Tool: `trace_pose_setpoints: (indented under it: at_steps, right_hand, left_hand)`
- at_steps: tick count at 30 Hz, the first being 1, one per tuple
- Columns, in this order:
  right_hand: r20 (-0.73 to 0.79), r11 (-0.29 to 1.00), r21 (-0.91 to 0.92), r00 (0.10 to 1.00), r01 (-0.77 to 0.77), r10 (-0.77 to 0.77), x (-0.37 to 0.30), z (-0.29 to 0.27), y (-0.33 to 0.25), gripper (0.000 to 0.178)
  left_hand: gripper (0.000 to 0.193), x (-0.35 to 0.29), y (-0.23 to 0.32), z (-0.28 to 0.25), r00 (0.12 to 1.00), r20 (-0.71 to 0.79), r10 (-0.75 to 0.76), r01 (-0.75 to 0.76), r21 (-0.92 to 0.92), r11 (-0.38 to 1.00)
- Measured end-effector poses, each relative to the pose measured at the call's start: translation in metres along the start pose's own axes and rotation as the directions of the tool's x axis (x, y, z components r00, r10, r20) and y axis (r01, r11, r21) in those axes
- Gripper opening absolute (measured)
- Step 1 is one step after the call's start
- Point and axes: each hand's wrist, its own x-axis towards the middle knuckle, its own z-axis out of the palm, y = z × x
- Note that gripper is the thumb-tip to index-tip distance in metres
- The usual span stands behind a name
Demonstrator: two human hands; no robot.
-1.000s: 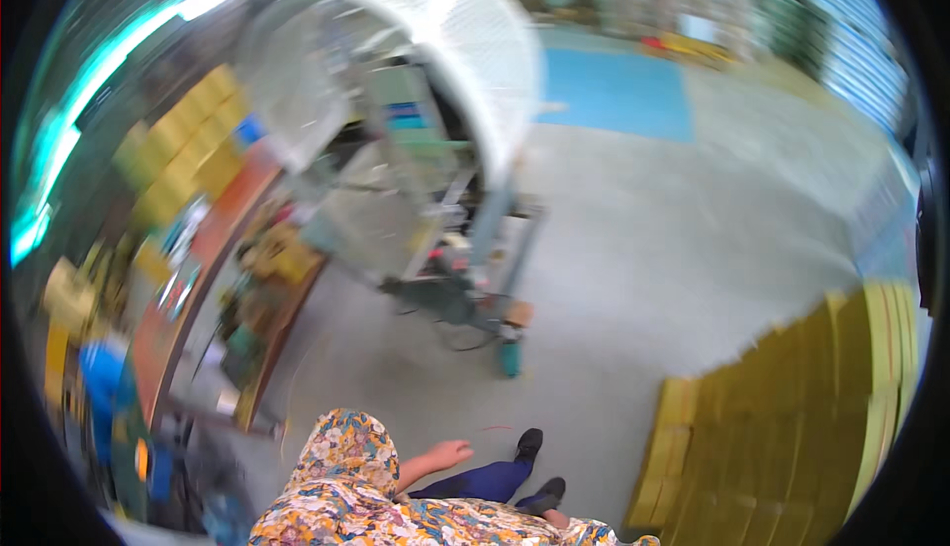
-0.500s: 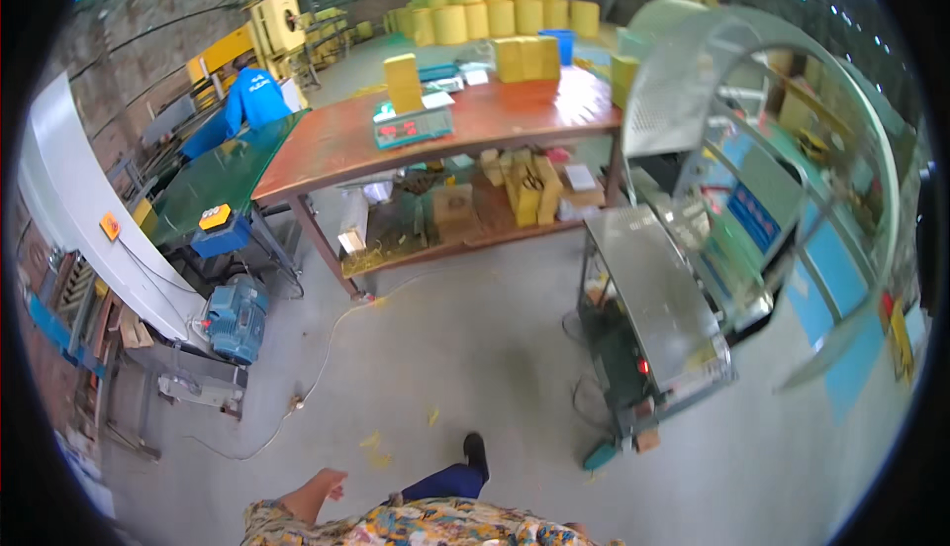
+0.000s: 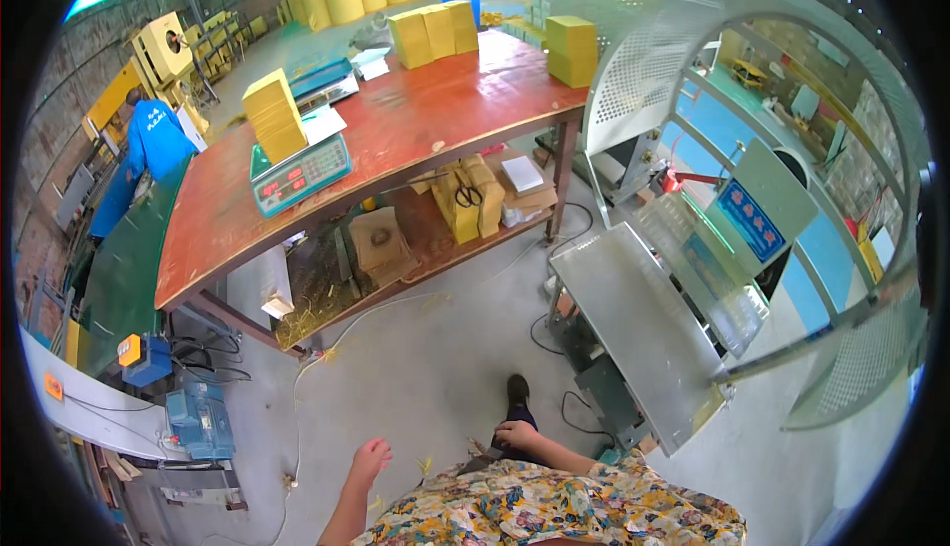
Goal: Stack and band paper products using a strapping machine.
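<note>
My left hand (image 3: 370, 458) is held out over the grey floor, fingers loosely bent and a little apart, with nothing in it. In front of my patterned shirt (image 3: 554, 506), my right hand (image 3: 519, 435) hangs by my dark trouser leg; its fingers are too small and blurred to read. Neither hand touches the red table (image 3: 426, 110) ahead. On that table a green digital scale (image 3: 302, 178) bears a tall stack of yellow paper (image 3: 274, 115) and a white sheet (image 3: 323, 124). More yellow stacks (image 3: 432, 33) stand farther back, and another (image 3: 572, 51) is at the right end.
At right stands a metal-topped machine (image 3: 638, 294) beside a large curved perforated guard (image 3: 638, 91). Scissors (image 3: 467, 191) lie on yellow bundles on the table's lower shelf. A cable (image 3: 300, 397) crosses the floor. A person in blue (image 3: 156, 138) is at the green conveyor (image 3: 129, 259), left.
My view has come closer to the table and turned right. My right hand has come into sight, and more of my left forearm shows.
</note>
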Motion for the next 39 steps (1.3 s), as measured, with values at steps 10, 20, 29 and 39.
trace_pose_setpoints:
  at_steps: [10,20,29,39]
  right_hand:
    - [0.259,0.964,-0.231,0.964,0.129,-0.067,0.167,-0.152,-0.188,0.037]
    - [0.38,0.918,0.227,0.838,0.325,-0.391,0.267,-0.142,-0.487,0.029]
    - [0.009,0.767,0.405,0.837,0.498,-0.548,0.335,-0.16,-0.655,0.03]
    - [0.025,0.783,0.375,0.84,0.495,-0.543,0.401,-0.178,-0.727,0.033]
  left_hand:
    - [0.048,0.106,0.166,0.044,0.995,0.025,0.092,-0.089,-0.113,0.99]
    - [0.034,0.19,0.476,-0.038,0.322,-0.207,0.924,-0.735,0.56,0.382]
    - [0.049,0.313,0.64,-0.082,0.274,0.076,0.959,-0.605,0.789,0.11]
    - [0.03,0.358,0.663,-0.095,0.256,0.02,0.966,-0.66,0.735,0.16]
